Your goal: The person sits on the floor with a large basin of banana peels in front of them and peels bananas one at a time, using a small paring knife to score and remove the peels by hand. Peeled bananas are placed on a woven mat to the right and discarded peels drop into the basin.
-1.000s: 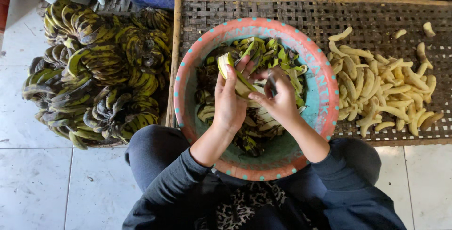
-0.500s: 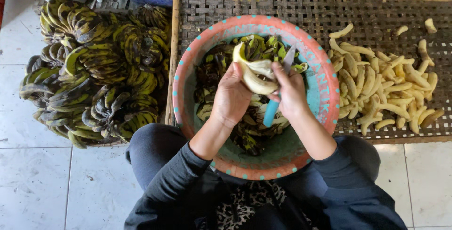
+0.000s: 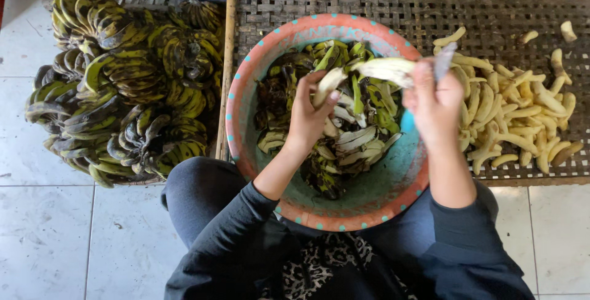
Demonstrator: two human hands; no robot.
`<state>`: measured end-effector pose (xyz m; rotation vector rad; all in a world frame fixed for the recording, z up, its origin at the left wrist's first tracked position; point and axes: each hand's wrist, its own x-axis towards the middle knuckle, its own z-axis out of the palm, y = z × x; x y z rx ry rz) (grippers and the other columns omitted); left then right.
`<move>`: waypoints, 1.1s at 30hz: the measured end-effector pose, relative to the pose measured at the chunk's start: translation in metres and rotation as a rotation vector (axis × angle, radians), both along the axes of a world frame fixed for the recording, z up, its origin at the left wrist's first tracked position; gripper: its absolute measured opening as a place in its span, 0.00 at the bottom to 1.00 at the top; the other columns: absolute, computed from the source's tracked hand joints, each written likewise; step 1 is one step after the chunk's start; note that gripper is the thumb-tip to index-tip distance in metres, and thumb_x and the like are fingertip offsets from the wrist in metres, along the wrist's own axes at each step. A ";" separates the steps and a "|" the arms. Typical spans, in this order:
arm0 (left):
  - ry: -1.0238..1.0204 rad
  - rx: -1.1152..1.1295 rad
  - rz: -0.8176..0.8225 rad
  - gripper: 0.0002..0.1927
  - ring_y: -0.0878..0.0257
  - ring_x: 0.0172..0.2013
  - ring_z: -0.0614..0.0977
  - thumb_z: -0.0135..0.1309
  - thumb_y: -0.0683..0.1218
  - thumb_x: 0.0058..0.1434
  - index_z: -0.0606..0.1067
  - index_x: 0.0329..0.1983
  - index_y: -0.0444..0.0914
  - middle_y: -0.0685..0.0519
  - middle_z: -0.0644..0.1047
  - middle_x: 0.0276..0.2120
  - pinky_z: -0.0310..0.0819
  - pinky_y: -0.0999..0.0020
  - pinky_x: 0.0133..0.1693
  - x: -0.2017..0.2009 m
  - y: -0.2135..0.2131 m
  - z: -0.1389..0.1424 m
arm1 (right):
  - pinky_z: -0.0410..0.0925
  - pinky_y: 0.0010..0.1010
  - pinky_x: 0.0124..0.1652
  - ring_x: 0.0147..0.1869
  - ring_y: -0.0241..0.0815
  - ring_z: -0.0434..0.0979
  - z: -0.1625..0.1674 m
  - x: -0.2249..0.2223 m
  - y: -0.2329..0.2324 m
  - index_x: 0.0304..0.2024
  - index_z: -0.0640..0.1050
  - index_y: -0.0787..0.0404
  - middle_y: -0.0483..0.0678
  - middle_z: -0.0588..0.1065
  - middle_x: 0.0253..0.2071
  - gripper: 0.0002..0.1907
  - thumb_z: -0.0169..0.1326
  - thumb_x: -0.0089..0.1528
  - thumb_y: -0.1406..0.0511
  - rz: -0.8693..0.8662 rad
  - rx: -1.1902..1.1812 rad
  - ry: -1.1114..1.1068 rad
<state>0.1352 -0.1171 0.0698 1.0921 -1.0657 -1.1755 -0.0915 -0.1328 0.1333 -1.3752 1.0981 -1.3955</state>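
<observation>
Here, left hand (image 3: 310,118) clenched on a peel (image 3: 327,85) — right hand (image 3: 433,100) gripping peeled banana (image 3: 384,69), knife (image 3: 444,61).

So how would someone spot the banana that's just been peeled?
Find the big round basin with the orange rim. Above its right side, the right hand holds a pale peeled banana; unlike those lying on the woven mat, it is held aloft.
</observation>
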 end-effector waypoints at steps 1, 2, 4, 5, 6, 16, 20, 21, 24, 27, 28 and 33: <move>0.029 -0.004 0.006 0.23 0.69 0.31 0.76 0.57 0.42 0.69 0.66 0.63 0.34 0.53 0.72 0.42 0.74 0.72 0.31 0.001 0.000 -0.002 | 0.61 0.25 0.27 0.28 0.29 0.67 0.006 -0.005 0.001 0.47 0.77 0.65 0.42 0.73 0.31 0.19 0.51 0.77 0.54 -0.044 0.028 0.205; 0.058 -0.008 0.011 0.20 0.70 0.31 0.75 0.55 0.43 0.71 0.66 0.62 0.34 0.53 0.72 0.42 0.73 0.73 0.30 0.002 0.000 -0.003 | 0.62 0.26 0.29 0.29 0.30 0.69 0.011 -0.008 0.001 0.47 0.81 0.66 0.44 0.75 0.31 0.21 0.51 0.77 0.54 -0.089 0.055 0.409; 0.113 -0.020 -0.022 0.18 0.71 0.31 0.74 0.54 0.43 0.73 0.66 0.61 0.34 0.53 0.73 0.43 0.72 0.74 0.30 0.001 0.001 -0.003 | 0.64 0.27 0.31 0.30 0.32 0.72 0.019 -0.003 0.002 0.51 0.84 0.66 0.48 0.77 0.31 0.20 0.55 0.75 0.55 -0.103 -0.002 0.777; 0.138 -0.028 -0.059 0.18 0.71 0.31 0.74 0.54 0.43 0.72 0.67 0.61 0.34 0.53 0.74 0.44 0.71 0.74 0.30 -0.001 0.002 -0.002 | 0.65 0.28 0.32 0.30 0.33 0.71 0.020 0.006 0.001 0.54 0.83 0.66 0.51 0.77 0.32 0.20 0.59 0.71 0.56 -0.068 -0.088 0.939; 0.162 -0.035 -0.097 0.18 0.71 0.32 0.73 0.55 0.42 0.72 0.68 0.62 0.33 0.53 0.74 0.44 0.70 0.74 0.31 -0.003 0.004 0.000 | 0.66 0.29 0.33 0.30 0.35 0.71 0.021 0.015 0.001 0.58 0.82 0.66 0.54 0.77 0.32 0.22 0.63 0.68 0.57 -0.031 -0.174 1.099; 0.377 -0.126 -0.325 0.16 0.67 0.54 0.77 0.47 0.44 0.77 0.67 0.65 0.36 0.53 0.75 0.56 0.75 0.68 0.57 -0.009 0.013 0.019 | 0.68 0.21 0.37 0.37 0.28 0.72 0.014 0.060 0.026 0.54 0.82 0.68 0.47 0.81 0.44 0.15 0.67 0.65 0.71 -0.029 -0.193 0.368; 0.577 -0.058 -0.343 0.15 0.65 0.57 0.77 0.45 0.48 0.78 0.68 0.64 0.37 0.54 0.75 0.57 0.75 0.65 0.59 -0.010 0.014 0.020 | 0.72 0.22 0.40 0.40 0.28 0.76 0.009 0.067 0.027 0.52 0.81 0.70 0.48 0.81 0.45 0.11 0.64 0.67 0.74 -0.029 -0.223 0.288; 0.633 -0.041 -0.335 0.15 0.65 0.57 0.77 0.45 0.48 0.78 0.68 0.63 0.38 0.54 0.76 0.56 0.75 0.64 0.59 -0.010 0.015 0.019 | 0.72 0.22 0.39 0.39 0.28 0.76 0.009 0.069 0.027 0.52 0.81 0.70 0.48 0.81 0.46 0.12 0.64 0.66 0.74 -0.031 -0.229 0.284; 0.737 0.037 -0.245 0.14 0.65 0.54 0.78 0.46 0.48 0.77 0.68 0.61 0.38 0.54 0.77 0.54 0.76 0.64 0.56 -0.011 0.012 0.015 | 0.69 0.22 0.37 0.38 0.29 0.74 0.011 0.073 0.031 0.52 0.81 0.70 0.50 0.81 0.48 0.11 0.63 0.66 0.75 -0.027 -0.268 0.279; 0.830 0.027 -0.239 0.15 0.64 0.51 0.79 0.48 0.48 0.78 0.69 0.63 0.37 0.52 0.78 0.53 0.75 0.64 0.53 -0.008 0.009 0.009 | 0.69 0.23 0.34 0.34 0.31 0.74 0.014 0.074 0.036 0.47 0.83 0.69 0.51 0.81 0.43 0.11 0.68 0.62 0.74 -0.117 -0.430 0.515; 0.775 0.026 -0.278 0.17 0.65 0.51 0.78 0.49 0.47 0.77 0.69 0.65 0.38 0.53 0.77 0.54 0.75 0.65 0.53 -0.008 0.010 0.007 | 0.71 0.23 0.36 0.36 0.32 0.77 0.015 0.074 0.036 0.48 0.82 0.68 0.51 0.81 0.44 0.11 0.66 0.64 0.74 -0.088 -0.410 0.443; 0.597 -0.015 -0.219 0.19 0.63 0.53 0.77 0.53 0.45 0.79 0.70 0.68 0.31 0.48 0.77 0.55 0.71 0.66 0.56 -0.014 0.011 0.000 | 0.72 0.23 0.37 0.41 0.36 0.79 0.014 0.072 0.039 0.51 0.81 0.66 0.51 0.81 0.46 0.11 0.66 0.66 0.75 -0.085 -0.488 0.467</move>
